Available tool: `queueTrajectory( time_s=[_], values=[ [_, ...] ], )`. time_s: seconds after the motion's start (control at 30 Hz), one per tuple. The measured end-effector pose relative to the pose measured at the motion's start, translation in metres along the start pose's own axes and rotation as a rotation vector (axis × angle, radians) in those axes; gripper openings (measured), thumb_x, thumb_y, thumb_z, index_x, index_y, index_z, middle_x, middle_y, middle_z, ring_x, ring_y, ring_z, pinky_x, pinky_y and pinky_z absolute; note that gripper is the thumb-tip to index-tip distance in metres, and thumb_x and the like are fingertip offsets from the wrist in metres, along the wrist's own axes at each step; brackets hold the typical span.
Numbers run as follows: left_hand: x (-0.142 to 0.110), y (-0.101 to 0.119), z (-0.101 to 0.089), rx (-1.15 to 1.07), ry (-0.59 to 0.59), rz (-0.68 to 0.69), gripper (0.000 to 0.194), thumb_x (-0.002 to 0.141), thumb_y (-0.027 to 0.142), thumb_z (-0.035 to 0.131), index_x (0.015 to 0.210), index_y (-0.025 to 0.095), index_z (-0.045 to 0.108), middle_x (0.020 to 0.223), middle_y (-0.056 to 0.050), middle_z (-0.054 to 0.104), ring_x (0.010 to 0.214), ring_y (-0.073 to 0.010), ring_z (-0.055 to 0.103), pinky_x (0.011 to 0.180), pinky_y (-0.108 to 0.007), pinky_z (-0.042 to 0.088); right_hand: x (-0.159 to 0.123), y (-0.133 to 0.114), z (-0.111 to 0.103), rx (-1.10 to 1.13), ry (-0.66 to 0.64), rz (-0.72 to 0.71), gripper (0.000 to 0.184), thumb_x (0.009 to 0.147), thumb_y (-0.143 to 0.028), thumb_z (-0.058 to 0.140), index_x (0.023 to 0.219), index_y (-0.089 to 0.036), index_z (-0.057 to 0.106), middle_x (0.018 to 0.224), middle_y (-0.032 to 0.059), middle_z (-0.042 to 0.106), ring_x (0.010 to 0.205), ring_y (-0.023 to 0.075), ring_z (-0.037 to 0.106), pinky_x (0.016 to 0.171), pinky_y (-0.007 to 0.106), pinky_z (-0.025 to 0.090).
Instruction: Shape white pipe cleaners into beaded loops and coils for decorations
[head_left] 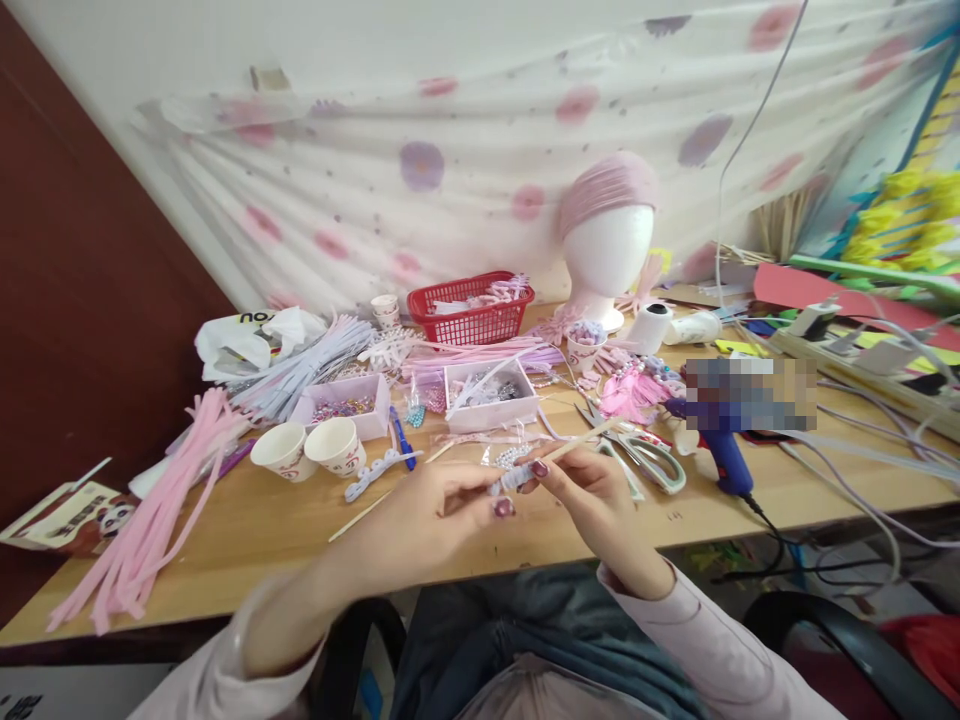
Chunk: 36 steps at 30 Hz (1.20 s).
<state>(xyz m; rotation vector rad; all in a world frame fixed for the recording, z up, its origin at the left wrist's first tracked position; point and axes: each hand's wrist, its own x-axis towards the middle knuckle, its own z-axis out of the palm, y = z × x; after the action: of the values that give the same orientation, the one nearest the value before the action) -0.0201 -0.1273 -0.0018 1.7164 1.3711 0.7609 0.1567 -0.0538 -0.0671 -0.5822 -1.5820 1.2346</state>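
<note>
Just below the middle of the frame, a pale fuzzy coil (514, 479) sits between the two hands' fingertips, over the counter (262, 540). The left hand (435, 512) pinches its left end, fingers and thumb close together. The right hand (598, 497) closes on its right end and a thin stick (581, 440) slanting toward the upper right.

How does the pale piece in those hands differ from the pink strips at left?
Colour: the pale piece is bluish white, the pink strips pink. Shape: the pale piece is short and compact, the pink strips long and thin. Pose: the left hand and right hand hold the pale piece; the pink strips lie bunched on the table. Both are pastel.
</note>
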Motion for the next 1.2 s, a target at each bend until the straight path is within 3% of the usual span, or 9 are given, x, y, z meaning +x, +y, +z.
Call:
queueTrajectory(
  time_s=[0.13,0.27,0.37,0.53,0.67,0.77,0.87,0.97,1.2],
  values=[
    [0.004,-0.007,-0.017,-0.56,-0.258,-0.267,0.031,0.082,0.044,0.069,0.091,0.015,0.076,0.085,-0.007,0.077,0.077,-0.0159,0.072,0.079,-0.027,0.055,0.003,-0.009,-0.008,0.008,-0.061,-0.102,0.024,0.088,-0.042,0.068,0.08,-0.021,0.076,0.075,0.0053,0.074,0.069,0.0192,0.068,0.064,0.028,0.056],
    [0.011,-0.02,-0.012,-0.763,-0.393,-0.421,0.043,0.068,0.052,0.079,0.085,0.013,0.076,0.073,-0.008,0.076,0.064,-0.0152,0.07,0.07,-0.027,0.056,0.004,-0.013,-0.008,-0.046,-0.048,-0.133,0.025,0.09,-0.04,0.066,0.078,-0.021,0.075,0.074,0.0054,0.074,0.07,0.0195,0.068,0.063,0.027,0.054],
    [0.011,-0.023,-0.001,-0.569,-0.173,-0.252,0.033,0.074,0.045,0.076,0.081,0.013,0.076,0.077,-0.009,0.077,0.071,-0.0188,0.071,0.072,-0.031,0.057,0.004,-0.014,-0.006,-0.06,0.01,-0.085,0.028,0.088,-0.041,0.067,0.07,-0.02,0.073,0.067,0.0042,0.073,0.065,0.0185,0.069,0.06,0.026,0.053],
    [0.003,-0.025,0.014,0.447,0.395,0.258,0.029,0.091,0.028,0.051,0.087,0.017,0.078,0.075,-0.011,0.076,0.07,-0.0238,0.07,0.07,-0.036,0.056,0.002,-0.012,0.004,-0.056,0.108,0.072,0.035,0.084,-0.045,0.07,0.061,-0.019,0.071,0.059,0.0044,0.071,0.058,0.0175,0.067,0.058,0.026,0.053],
    [0.0,-0.024,0.018,0.658,0.506,0.318,0.029,0.091,0.021,0.049,0.092,0.017,0.078,0.08,-0.012,0.077,0.077,-0.0259,0.072,0.072,-0.037,0.057,0.005,-0.011,0.007,0.027,0.09,0.14,0.039,0.082,-0.051,0.071,0.061,-0.018,0.071,0.062,0.0062,0.072,0.061,0.019,0.068,0.063,0.028,0.055],
    [-0.001,-0.017,0.011,0.341,0.392,0.094,0.023,0.09,0.029,0.056,0.088,0.019,0.076,0.086,-0.008,0.078,0.079,-0.0225,0.072,0.074,-0.032,0.056,0.007,-0.013,0.0,0.034,-0.009,0.092,0.036,0.082,-0.051,0.071,0.067,-0.019,0.074,0.069,0.0072,0.074,0.067,0.0205,0.07,0.067,0.03,0.057],
    [0.0,-0.01,-0.004,-0.212,0.019,-0.221,0.036,0.089,0.047,0.057,0.086,0.016,0.073,0.089,-0.007,0.078,0.072,-0.0178,0.073,0.073,-0.029,0.056,0.008,-0.018,-0.01,0.022,-0.115,-0.012,0.025,0.086,-0.043,0.07,0.083,-0.02,0.077,0.078,0.0065,0.075,0.069,0.019,0.07,0.068,0.03,0.058],
    [0.002,-0.012,-0.014,-0.604,-0.223,-0.36,0.044,0.078,0.055,0.07,0.088,0.012,0.074,0.084,-0.01,0.078,0.07,-0.0167,0.072,0.073,-0.029,0.056,0.007,-0.021,-0.016,0.033,-0.183,-0.094,0.017,0.089,-0.036,0.068,0.092,-0.021,0.077,0.079,0.0053,0.073,0.065,0.0162,0.067,0.066,0.028,0.057],
    [0.009,-0.019,-0.006,-0.594,-0.175,-0.241,0.03,0.072,0.04,0.079,0.084,0.013,0.078,0.078,-0.01,0.078,0.069,-0.0177,0.071,0.074,-0.03,0.056,0.004,-0.018,-0.015,0.044,-0.181,-0.084,0.019,0.09,-0.037,0.067,0.09,-0.02,0.077,0.078,0.0062,0.073,0.066,0.0172,0.067,0.064,0.028,0.057]
  ],
)
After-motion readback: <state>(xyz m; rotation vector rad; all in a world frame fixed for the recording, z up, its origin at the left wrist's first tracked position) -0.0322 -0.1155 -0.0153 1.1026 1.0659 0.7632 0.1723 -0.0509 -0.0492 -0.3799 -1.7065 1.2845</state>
